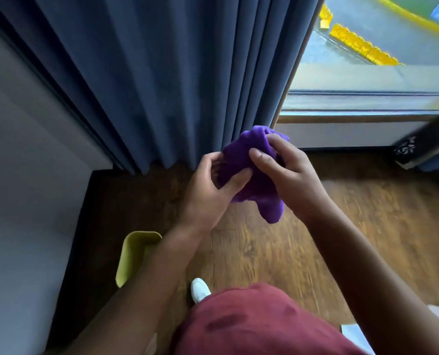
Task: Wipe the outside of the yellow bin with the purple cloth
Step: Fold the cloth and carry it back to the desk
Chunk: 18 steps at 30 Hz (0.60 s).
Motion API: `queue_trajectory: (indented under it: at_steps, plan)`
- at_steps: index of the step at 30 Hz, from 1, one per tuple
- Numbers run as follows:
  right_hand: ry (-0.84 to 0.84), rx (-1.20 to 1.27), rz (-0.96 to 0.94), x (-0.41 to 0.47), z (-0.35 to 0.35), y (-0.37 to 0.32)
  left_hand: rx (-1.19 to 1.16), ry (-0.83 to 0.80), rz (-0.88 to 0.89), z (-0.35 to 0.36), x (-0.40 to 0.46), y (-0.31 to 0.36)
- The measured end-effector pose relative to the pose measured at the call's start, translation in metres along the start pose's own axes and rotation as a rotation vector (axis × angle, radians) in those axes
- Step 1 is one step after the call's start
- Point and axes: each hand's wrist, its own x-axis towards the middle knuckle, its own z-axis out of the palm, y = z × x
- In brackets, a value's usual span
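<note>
— Cloth status?
— I see the purple cloth [251,175] bunched, gripped by both left hand [208,190] and right hand [287,175], fingers curled round it.
— Bin?
— Yellow bin [134,254] on the wooden floor [367,213], below-left of the grip, apart.

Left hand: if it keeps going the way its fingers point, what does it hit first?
The left hand already grips the purple cloth. Beyond that, probably the blue curtain, though depth is unclear from one view.
</note>
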Motion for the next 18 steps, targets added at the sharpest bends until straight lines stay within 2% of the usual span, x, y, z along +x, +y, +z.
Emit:
queue_trajectory:
  at_steps: [3, 8, 10, 12, 15, 18]
  plan:
    - [0.058, 0.038, 0.043, -0.007, -0.001, -0.009, -0.272, 0.071, -0.038, -0.013, -0.002, 0.002]
    - [0.173, -0.323, 0.174, -0.014, -0.004, -0.008, -0.467, 0.144, 0.042, -0.016, -0.017, -0.004]
    - [0.191, -0.411, 0.193, -0.017, -0.006, -0.007, -0.455, 0.226, 0.111, -0.012, -0.026, -0.008]
    - [0.172, -0.375, 0.207, -0.021, -0.009, -0.004, -0.427, 0.299, 0.180, -0.008, -0.038, -0.009]
    - [0.124, -0.374, 0.132, -0.028, -0.015, -0.002, -0.319, 0.383, 0.284, 0.000, -0.057, -0.009]
    - [-0.088, -0.387, 0.050, -0.035, -0.024, -0.003, -0.105, 0.437, 0.296, 0.007, -0.081, -0.007]
